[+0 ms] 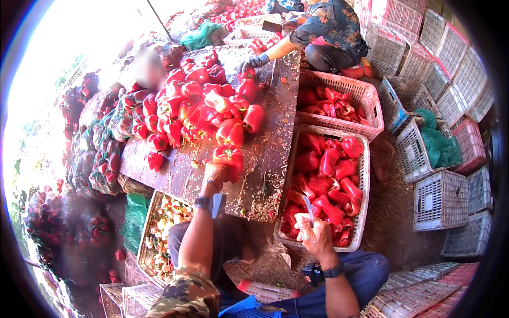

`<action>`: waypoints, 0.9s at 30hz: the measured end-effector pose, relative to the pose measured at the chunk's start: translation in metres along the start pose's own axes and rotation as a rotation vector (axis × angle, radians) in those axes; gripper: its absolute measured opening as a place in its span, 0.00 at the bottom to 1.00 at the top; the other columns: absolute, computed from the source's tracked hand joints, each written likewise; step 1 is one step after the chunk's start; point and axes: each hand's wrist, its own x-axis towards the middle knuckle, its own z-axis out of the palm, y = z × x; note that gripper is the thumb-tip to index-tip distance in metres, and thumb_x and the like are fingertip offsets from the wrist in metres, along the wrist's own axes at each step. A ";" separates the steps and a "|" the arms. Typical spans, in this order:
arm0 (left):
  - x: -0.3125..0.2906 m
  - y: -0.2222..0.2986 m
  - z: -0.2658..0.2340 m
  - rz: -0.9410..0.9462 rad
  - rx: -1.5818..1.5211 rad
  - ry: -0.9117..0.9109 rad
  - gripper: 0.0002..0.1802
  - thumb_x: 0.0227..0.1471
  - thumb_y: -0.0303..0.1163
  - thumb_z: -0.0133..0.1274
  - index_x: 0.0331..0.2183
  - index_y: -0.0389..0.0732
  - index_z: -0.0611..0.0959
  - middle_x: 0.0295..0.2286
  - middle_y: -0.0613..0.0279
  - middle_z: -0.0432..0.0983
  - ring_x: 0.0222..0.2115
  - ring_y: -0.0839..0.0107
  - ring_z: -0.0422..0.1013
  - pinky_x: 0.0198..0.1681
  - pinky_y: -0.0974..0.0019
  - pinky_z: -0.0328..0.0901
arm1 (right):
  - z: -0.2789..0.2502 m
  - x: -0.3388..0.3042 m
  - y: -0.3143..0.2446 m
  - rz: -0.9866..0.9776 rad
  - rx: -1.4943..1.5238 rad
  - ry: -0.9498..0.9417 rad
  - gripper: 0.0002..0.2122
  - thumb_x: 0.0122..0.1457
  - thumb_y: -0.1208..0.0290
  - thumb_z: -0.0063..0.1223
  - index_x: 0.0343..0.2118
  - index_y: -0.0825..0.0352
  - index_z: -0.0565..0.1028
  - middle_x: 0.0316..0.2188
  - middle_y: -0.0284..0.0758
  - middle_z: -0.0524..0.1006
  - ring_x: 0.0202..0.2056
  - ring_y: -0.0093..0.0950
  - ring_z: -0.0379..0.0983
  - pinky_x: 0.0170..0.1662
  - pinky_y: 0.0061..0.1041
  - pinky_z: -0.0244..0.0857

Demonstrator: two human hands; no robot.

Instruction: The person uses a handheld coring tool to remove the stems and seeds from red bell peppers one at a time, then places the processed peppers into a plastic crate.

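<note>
My left hand (214, 174) is at the near edge of a pile of red bell peppers on a wooden table (265, 175). It is closed on one red bell pepper (229, 158), which partly hides the fingers. My right hand (316, 238) is wrapped round the handle of a small knife, its blade (308, 205) pointing up and away from me. That hand is above a crate (360, 212) filled with cut red peppers (330, 160). Loose pale seeds are scattered over the tabletop.
Beyond the table crouches another person (334, 32), a gloved hand (253, 62) at the peppers. A second crate (374, 103) holds cut peppers. A crate of pepper cores (159, 233) stands left of my legs. Net sacks of peppers (106, 159) line the left; stacked crates (440, 199) stand right.
</note>
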 end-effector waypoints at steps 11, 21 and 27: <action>-0.144 0.276 -0.080 -0.217 -1.116 0.201 0.16 0.56 0.36 0.63 0.44 0.40 0.85 0.36 0.67 0.83 0.35 0.78 0.77 0.40 0.70 0.73 | 0.018 -0.002 -0.023 0.100 0.255 -0.064 0.24 0.74 0.52 0.38 0.34 0.71 0.77 0.23 0.32 0.76 0.19 0.19 0.72 0.20 0.19 0.65; -0.149 0.287 -0.040 -0.167 -1.306 0.166 0.14 0.55 0.27 0.62 0.45 0.40 0.84 0.36 0.67 0.81 0.34 0.80 0.75 0.36 0.71 0.72 | 0.004 0.001 0.003 -0.096 -0.134 0.000 0.22 0.72 0.59 0.44 0.25 0.71 0.78 0.16 0.46 0.75 0.21 0.40 0.77 0.27 0.39 0.65; -0.131 0.302 -0.085 -0.158 -1.438 0.183 0.14 0.55 0.28 0.61 0.44 0.39 0.83 0.36 0.66 0.83 0.36 0.76 0.77 0.39 0.68 0.71 | 0.015 -0.016 0.051 0.164 0.054 -0.227 0.31 0.69 0.41 0.41 0.28 0.70 0.77 0.17 0.30 0.74 0.15 0.22 0.72 0.18 0.24 0.65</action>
